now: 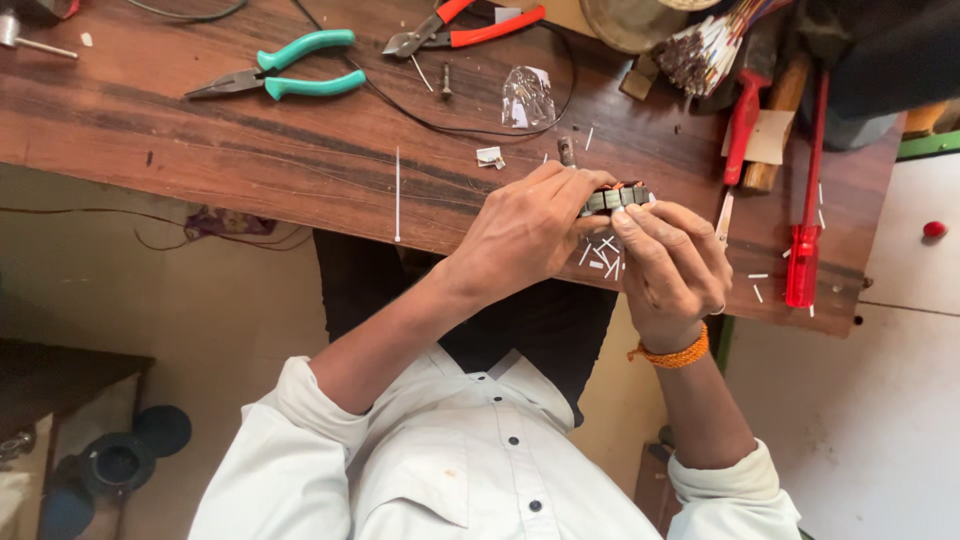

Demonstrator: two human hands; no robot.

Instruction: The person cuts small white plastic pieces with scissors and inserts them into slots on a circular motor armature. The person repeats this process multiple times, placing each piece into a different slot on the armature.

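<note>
Closest to me is the white buttoned shirt point(480, 470), both sleeves pushed back from the forearms, with an orange beaded bracelet point(672, 353) on the right wrist. Just past that, over the near edge of the wooden counter point(250, 140), the two hands meet around a small dark motor core point(615, 197) that shows a bit of copper winding on top. The left hand point(525, 235) curls over it from the left, its fingers bent and closed on the core's left end. The right hand point(672, 268) comes in from below and to the right, its fingers pressed together along the core's near side, so the core is pinched between both hands just above the counter. Under the hands, short white slivers point(603, 255) lie scattered on the wood. To the left, a thin white strip point(397, 195) lies on its own. Off to the right lies a red screwdriver point(805, 240), near the counter's right end. Farther back I see a clear plastic bag point(527, 97) inside a loop of black wire point(450, 125), then green-handled pliers point(285, 75) on the left, red-handled pliers point(465, 25) at the far edge, and a bundle of coloured wires point(705, 45) at the far right.
</note>
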